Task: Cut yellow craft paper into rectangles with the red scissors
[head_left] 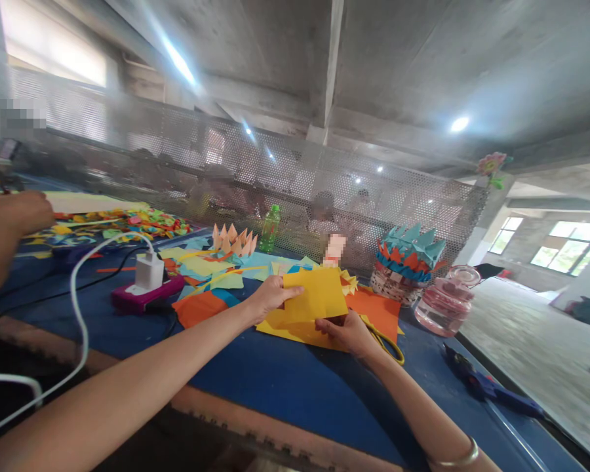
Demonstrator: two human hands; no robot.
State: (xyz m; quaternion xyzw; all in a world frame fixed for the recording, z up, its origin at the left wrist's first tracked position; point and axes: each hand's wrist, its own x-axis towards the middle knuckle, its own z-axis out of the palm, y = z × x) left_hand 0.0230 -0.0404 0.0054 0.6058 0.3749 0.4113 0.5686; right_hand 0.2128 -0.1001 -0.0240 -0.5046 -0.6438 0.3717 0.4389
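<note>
A sheet of yellow paper (317,294) is held up over the table. My left hand (271,295) pinches its left edge, thumb in front. At the lower right edge, my right hand (347,331) is closed on the same paper, its fingers partly hidden behind it. Below lies a larger yellow sheet (280,330), with orange paper (376,308) to the right. Scissors with yellow handles (392,346) rest beside my right hand, their blades mostly hidden.
Behind stand a peach folded-paper ring (235,242), a green bottle (270,228) and a basket with folded blue and orange paper (406,262). A pink jar (445,305) and a blue glue gun (489,383) are at right. Left are a purple power strip (147,293) and another person's hand (22,213).
</note>
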